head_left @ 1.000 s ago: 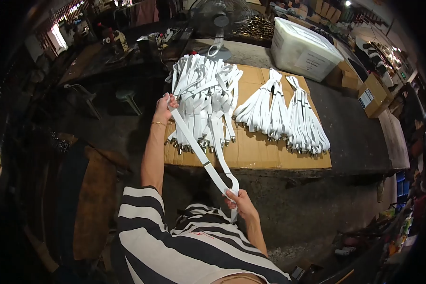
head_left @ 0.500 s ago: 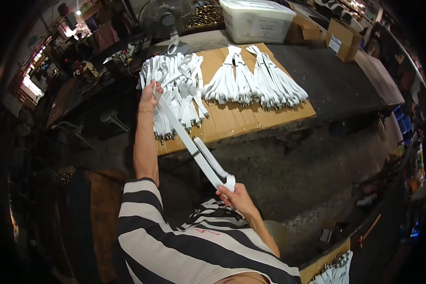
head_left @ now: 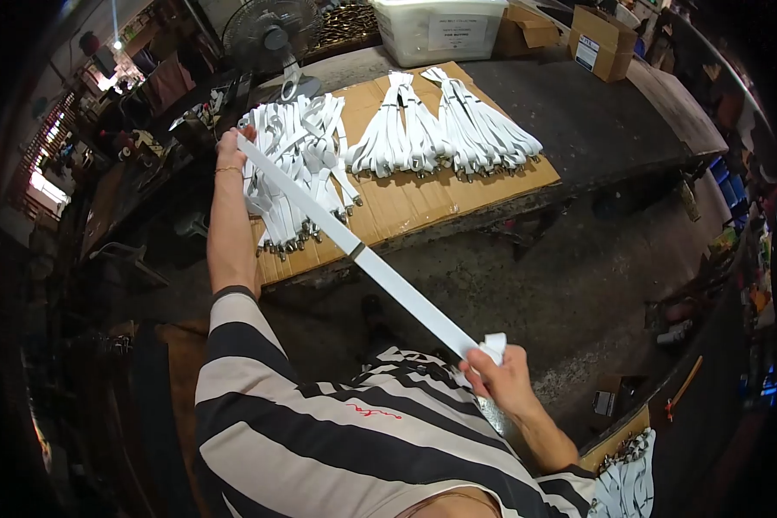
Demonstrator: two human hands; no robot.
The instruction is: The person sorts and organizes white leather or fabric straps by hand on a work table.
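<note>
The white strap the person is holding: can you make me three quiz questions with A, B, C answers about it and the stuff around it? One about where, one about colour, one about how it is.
1. Where does the loose pile of white straps lie?
A. in the plastic tub
B. on the cardboard sheet
C. on the floor

2. What colours is the person's shirt?
A. white with dark stripes
B. plain red
C. plain green

3. How is the strap between the two hands?
A. rolled into a ball
B. knotted
C. pulled out straight

Answers: 1 B, the pile rests on the cardboard sheet on the table. 2 A, the striped shirt shows pale and dark bands. 3 C, the strap runs in one straight line from the left hand to the right hand, each gripping an end.
</note>
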